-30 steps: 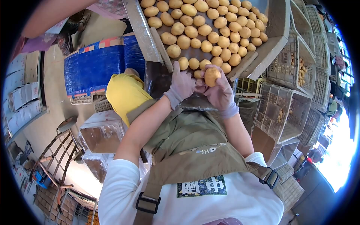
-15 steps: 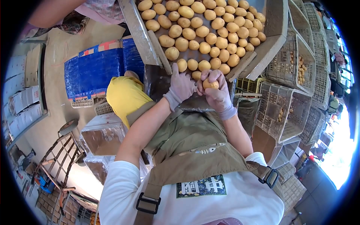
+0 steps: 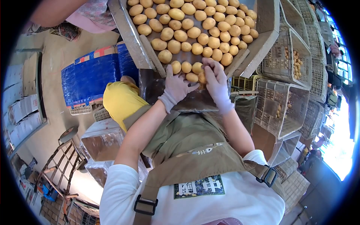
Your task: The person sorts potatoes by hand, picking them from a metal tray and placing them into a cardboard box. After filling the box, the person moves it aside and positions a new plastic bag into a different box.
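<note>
Several yellow potatoes [image 3: 181, 36] lie on a sloped wooden-sided chute [image 3: 249, 52] in front of me. Both my hands wear pale gloves and are at its lower end. My left hand [image 3: 175, 88] is open, its index finger pointing up beside a potato [image 3: 175, 67] and its thumb stretched to the right. At the lip, my right hand [image 3: 216, 83] curls its fingers over another potato [image 3: 202, 77], partly hidden by them. A potato [image 3: 191, 77] sits between the two hands. Below the lip is a dark, plastic-covered surface [image 3: 193, 100].
Stacked plastic crates [image 3: 275, 107] stand on the right, some with potatoes inside. To the left are a blue-wrapped stack [image 3: 90, 77], plastic-wrapped boxes [image 3: 101, 144] and a metal cart [image 3: 62, 168]. Another person's arm [image 3: 56, 11] shows at the upper left.
My right hand has turned over and lowered its potato to the chute lip. My left hand has moved away from the right, its fingers spreading. The view has shifted slightly.
</note>
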The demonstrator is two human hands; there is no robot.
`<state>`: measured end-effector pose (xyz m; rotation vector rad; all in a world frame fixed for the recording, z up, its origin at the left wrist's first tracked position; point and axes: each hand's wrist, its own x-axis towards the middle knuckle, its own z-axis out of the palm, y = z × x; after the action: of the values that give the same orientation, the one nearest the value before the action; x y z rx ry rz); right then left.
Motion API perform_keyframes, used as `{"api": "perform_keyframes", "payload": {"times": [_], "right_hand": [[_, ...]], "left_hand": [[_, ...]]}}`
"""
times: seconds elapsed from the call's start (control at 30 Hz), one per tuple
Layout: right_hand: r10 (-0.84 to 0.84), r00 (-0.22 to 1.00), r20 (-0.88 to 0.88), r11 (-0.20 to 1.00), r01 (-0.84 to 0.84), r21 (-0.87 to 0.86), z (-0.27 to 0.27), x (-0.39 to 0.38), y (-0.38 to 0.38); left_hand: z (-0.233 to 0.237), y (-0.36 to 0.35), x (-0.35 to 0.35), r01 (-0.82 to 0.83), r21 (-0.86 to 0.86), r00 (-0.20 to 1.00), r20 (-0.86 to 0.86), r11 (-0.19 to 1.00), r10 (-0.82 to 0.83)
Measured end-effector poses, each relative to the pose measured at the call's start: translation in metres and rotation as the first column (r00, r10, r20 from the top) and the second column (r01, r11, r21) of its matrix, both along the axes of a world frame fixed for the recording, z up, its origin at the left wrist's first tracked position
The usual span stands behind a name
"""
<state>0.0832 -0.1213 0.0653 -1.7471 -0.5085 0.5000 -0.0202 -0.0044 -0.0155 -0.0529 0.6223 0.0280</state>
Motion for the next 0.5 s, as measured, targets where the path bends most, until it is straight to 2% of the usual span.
{"api": "perform_keyframes", "payload": {"times": [0.03,0.07,0.1,0.17,0.2,0.27,0.3,0.33,0.4,0.43,0.47,0.5], "right_hand": [[0.094,0.920,0.380,0.987,-0.036,-0.156,-0.002,0.007,0.003],[0.277,0.779,0.562,0.922,-0.052,-0.383,0.005,0.020,0.001],[0.328,0.649,0.687,0.891,0.029,-0.453,0.003,0.030,0.003],[0.427,0.398,0.812,0.810,0.230,-0.539,0.011,0.043,0.004],[0.528,0.494,0.691,0.736,0.139,-0.662,0.000,0.051,-0.002],[0.382,0.839,0.388,0.759,-0.046,-0.649,0.003,0.078,-0.002],[0.275,0.827,0.491,0.825,0.059,-0.562,0.003,0.082,0.004],[0.160,0.798,0.581,0.874,0.159,-0.459,0.002,0.087,0.009],[0.344,0.657,0.671,0.751,0.236,-0.616,-0.026,0.079,0.020],[0.436,0.579,0.689,0.680,0.290,-0.673,-0.037,0.077,0.022],[0.544,0.622,0.563,0.617,0.159,-0.771,-0.032,0.072,0.020],[0.625,0.601,0.497,0.595,0.045,-0.803,-0.014,0.061,0.017]], "left_hand": [[0.002,-0.001,0.000,0.021,0.020,0.999,-0.043,1.000,-0.020],[0.000,-0.001,0.001,0.066,0.060,0.993,-0.101,0.996,-0.059],[-0.003,-0.002,0.002,0.084,0.091,0.990,-0.124,0.992,-0.072],[-0.010,-0.005,0.003,0.118,0.151,0.981,-0.171,0.982,-0.091],[-0.017,-0.006,0.001,0.160,0.197,0.974,-0.189,0.967,-0.122],[-0.030,-0.010,-0.002,0.164,0.280,0.983,-0.128,0.946,-0.133],[-0.029,-0.011,-0.002,0.162,0.320,0.986,-0.097,0.934,-0.138],[-0.028,-0.011,-0.001,0.169,0.271,0.984,-0.102,0.948,-0.146],[-0.009,-0.005,0.003,0.183,0.174,0.980,-0.111,0.968,-0.166],[-0.003,-0.003,0.005,0.138,0.124,0.985,-0.120,0.983,-0.123],[0.002,-0.002,0.006,0.090,0.075,0.988,-0.130,0.993,-0.080],[0.010,-0.002,0.008,0.036,0.021,0.989,-0.144,0.999,-0.032]]}}
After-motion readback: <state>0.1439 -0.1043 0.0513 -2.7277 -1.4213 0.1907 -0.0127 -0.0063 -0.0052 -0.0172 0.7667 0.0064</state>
